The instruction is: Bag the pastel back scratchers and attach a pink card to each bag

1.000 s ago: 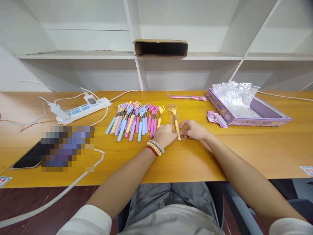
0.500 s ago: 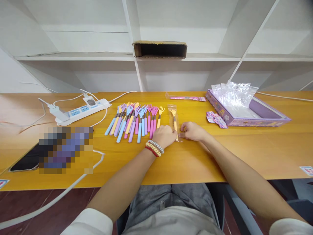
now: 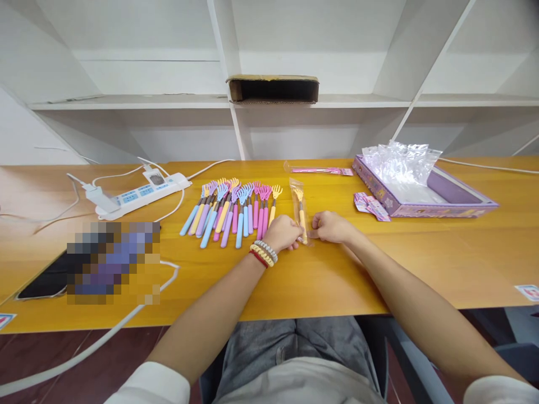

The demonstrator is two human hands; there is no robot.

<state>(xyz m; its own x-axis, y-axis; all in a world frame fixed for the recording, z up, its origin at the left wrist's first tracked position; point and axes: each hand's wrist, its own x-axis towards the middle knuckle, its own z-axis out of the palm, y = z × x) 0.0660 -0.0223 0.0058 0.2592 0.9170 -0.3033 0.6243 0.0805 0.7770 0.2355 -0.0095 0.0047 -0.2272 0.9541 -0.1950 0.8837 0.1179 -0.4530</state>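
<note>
On the table (image 3: 337,280), we best steady the bagged yellow back scratcher (image 3: 302,217), left hand (image 3: 285,231) pinching, right hand (image 3: 332,227) curled narrow.

Bare surface (image 3: 311,292) lies between the forearms (image 3: 396,275) and beyond the right one. Between left hand (image 3: 283,233) and right hand (image 3: 337,226), a bagged yellow stick (image 3: 302,216) fills the gap. Leftward, claw-headed sticks (image 3: 240,224) block passage — then a power strip (image 3: 147,196); right-rear, a purple box (image 3: 442,211).

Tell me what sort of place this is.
Probably a small workroom: a wood-toned table before white shelving, with a power strip and many claw-headed sticks on it.
</note>
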